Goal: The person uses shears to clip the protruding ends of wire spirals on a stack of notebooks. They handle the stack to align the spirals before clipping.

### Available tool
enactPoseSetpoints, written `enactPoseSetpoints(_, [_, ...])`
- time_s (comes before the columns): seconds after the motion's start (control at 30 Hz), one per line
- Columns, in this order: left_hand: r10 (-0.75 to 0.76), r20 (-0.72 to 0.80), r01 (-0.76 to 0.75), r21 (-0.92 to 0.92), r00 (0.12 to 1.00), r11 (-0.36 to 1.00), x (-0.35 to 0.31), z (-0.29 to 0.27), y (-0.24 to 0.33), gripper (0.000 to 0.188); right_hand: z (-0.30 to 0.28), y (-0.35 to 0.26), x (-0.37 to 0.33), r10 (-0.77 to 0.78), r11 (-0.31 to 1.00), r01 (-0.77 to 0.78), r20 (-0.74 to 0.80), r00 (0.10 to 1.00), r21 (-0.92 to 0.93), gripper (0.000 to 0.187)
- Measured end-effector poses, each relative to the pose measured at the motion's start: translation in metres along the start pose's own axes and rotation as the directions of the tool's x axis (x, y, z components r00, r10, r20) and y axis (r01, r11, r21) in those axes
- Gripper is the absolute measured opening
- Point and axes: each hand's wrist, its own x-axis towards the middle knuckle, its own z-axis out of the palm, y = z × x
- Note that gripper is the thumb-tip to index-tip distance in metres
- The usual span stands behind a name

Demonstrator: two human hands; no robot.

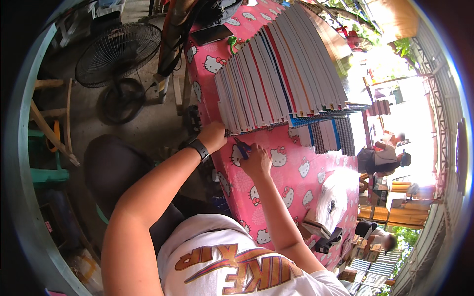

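Note:
A long row of spiral-bound notebooks (281,69) with white page edges and a few red and blue covers lies on the pink table. My left hand (213,136), with a dark watch on its wrist, is closed at the near left corner of the row, its fingertips on the end of a notebook's black coil. Just right of it, my right hand (257,162) grips blue-handled pliers (242,147). Their dark jaws point toward that coil end, close to my left fingers. Whether the jaws touch the wire is too small to tell.
The table's pink cartoon-cat cover (266,190) spreads beneath my hands. More coil-bound notebooks (328,135) stand right of the row. Clear plastic wrap (332,200) lies at lower right. A black fan (118,54) stands at left. Other people (387,160) are farther off at right.

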Motion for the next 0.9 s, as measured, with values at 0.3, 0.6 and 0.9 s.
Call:
enactPoseSetpoints(0.3, [0.020, 0.067, -0.020, -0.003, 0.998, 1.000, 0.002, 0.004, -0.004, 0.021, -0.002, -0.007, 0.011, -0.003, 1.000, 0.002, 0.044, 0.999, 0.024, 0.032])
enactPoseSetpoints(0.6, [-0.029, 0.191, -0.005, 0.176, 0.981, 0.984, -0.023, -0.012, 0.003, 0.034, -0.005, 0.018, 0.002, 0.001, 0.993, -0.003, 0.016, 1.000, 0.116, 0.039])
enactPoseSetpoints(0.9, [0.129, 0.375, -0.109, -0.073, 0.918, 0.991, -0.079, -0.015, 0.123, 0.028, -0.004, 0.062, -0.052, 0.116, 0.683, 0.043, -0.166, 0.979, 0.729, 0.050])
